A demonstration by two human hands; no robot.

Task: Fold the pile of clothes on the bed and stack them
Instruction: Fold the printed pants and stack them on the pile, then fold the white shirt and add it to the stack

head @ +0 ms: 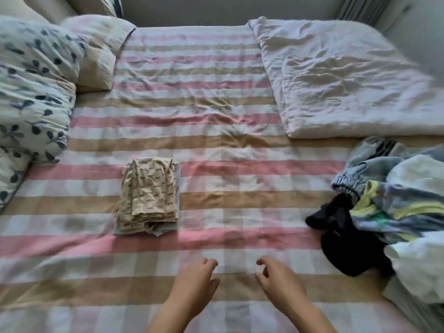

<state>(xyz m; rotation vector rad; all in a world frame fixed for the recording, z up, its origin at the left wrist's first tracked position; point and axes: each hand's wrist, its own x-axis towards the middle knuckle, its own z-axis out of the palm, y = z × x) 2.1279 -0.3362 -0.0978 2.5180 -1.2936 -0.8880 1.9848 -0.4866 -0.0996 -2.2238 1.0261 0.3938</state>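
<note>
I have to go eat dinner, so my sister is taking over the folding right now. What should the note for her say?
Left grip: empty, fingers loosely curled, over the bed sheet.
Right grip: empty too, just beside it.
Done: a folded stack sits on the left side of the bed, with a beige printed piece on top and a light blue one under it.
Left: the unfolded pile at the right edge, with a black garment nearest the hands. Fold each piece and add it to the stack.

A folded stack [149, 195] lies left on the bed [216, 116], the unfolded pile [394, 212] right.
</note>
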